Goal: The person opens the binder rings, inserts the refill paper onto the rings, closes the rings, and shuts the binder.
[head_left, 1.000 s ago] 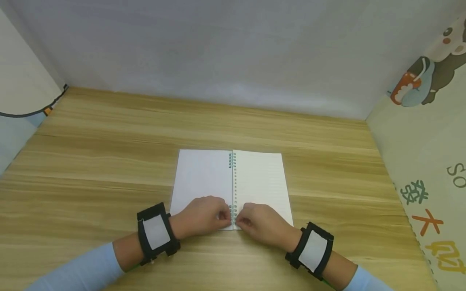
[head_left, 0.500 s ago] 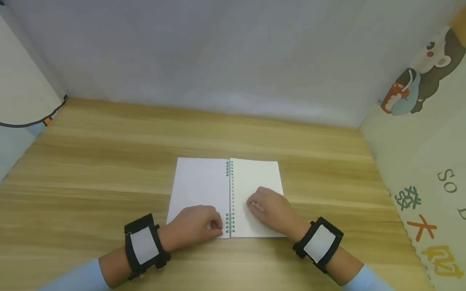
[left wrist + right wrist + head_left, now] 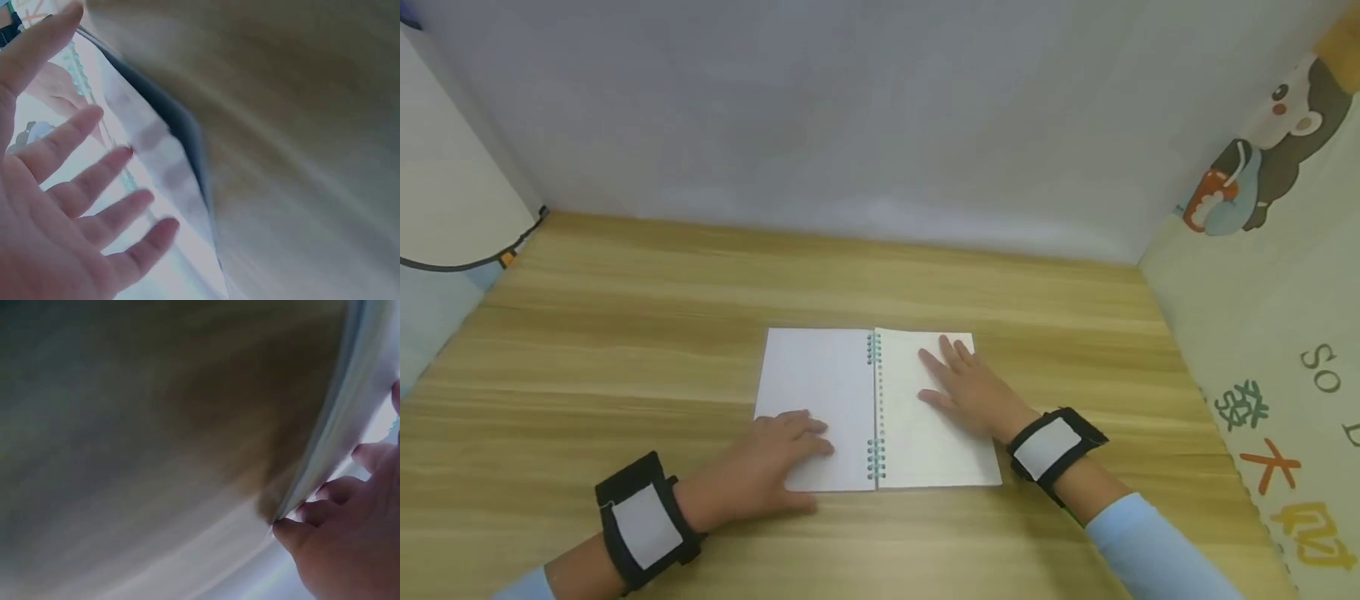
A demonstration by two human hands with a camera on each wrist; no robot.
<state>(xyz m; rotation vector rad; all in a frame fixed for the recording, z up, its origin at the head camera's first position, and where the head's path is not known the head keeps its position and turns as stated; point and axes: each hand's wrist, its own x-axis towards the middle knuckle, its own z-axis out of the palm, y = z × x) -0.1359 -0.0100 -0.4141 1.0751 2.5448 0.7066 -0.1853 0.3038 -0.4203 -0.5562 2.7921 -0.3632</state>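
An open spiral notebook (image 3: pixel 827 375) lies flat on the wooden table, its green coil rings (image 3: pixel 876 458) running down the middle. The left page is plain white; the right page (image 3: pixel 910 450) is cream and lined. My left hand (image 3: pixel 767 467) spreads over the lower left corner of the notebook, fingers extended and holding nothing. In the left wrist view its fingers (image 3: pixel 81 187) are apart above the page. My right hand (image 3: pixel 973 392) lies with spread fingers over the upper right page. In the right wrist view its fingertips reach the notebook's page edge (image 3: pixel 331 425).
The wooden table (image 3: pixel 662 333) surrounds the notebook. A grey-white wall (image 3: pixel 850 125) stands behind it, and a panel with a cartoon animal (image 3: pixel 1285 158) and lettering stands at the right. Another printed panel (image 3: pixel 452 167) borders the left. Each wrist wears a black strap (image 3: pixel 647 521).
Both hands have left the lower rings and their curled fingers have straightened. The left hand moved left to the page corner; the right hand moved up and right onto the right page.
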